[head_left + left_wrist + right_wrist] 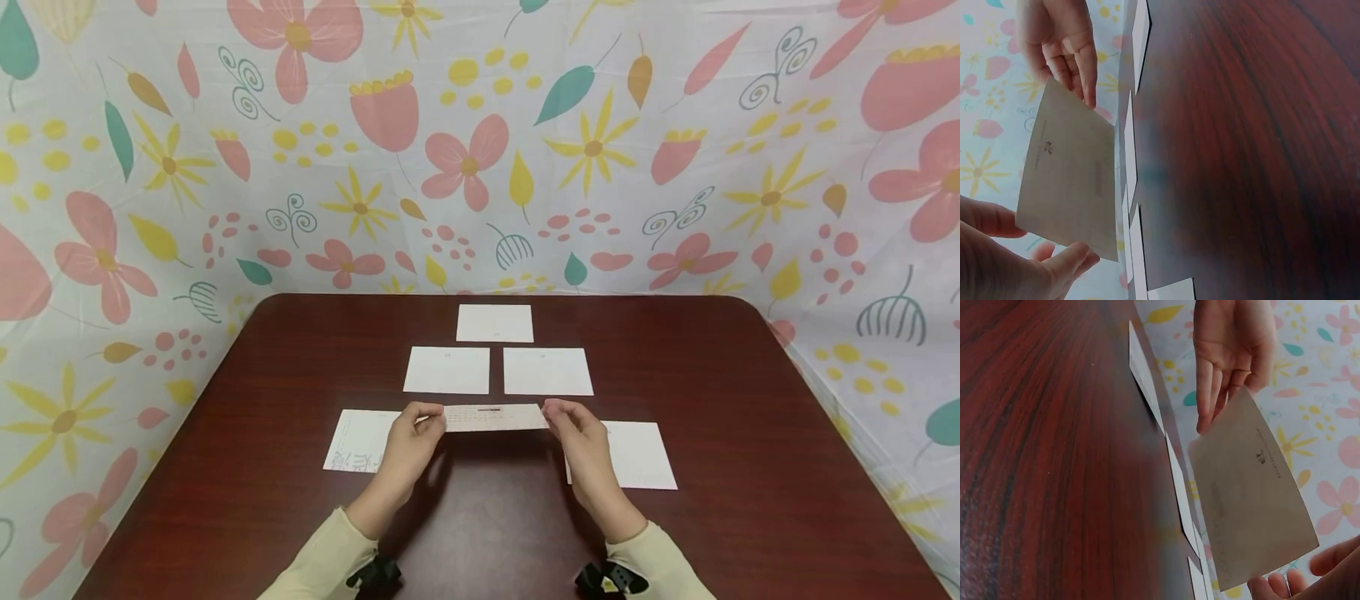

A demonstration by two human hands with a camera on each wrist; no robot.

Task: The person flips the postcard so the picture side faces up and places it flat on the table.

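Note:
Both hands hold one card [495,418] up over the table, tilted so it looks narrow in the head view. My left hand [408,446] pinches its left edge, and my right hand [587,454] pinches the right edge. Fine print runs along the face turned up. The underside of the card [1069,172], in the left wrist view, bears a small dark emblem and faint lettering. Beneath the left hand lies a white card [356,440] with writing at its lower edge. Another white card [643,454] lies partly hidden behind the right hand.
Two white cards, one on the left [447,370] and one on the right [547,372], lie side by side beyond the hands. A single card [495,323] is farther back, near the far edge of the dark wooden table [300,350]. A flowered cloth [480,208] hangs behind.

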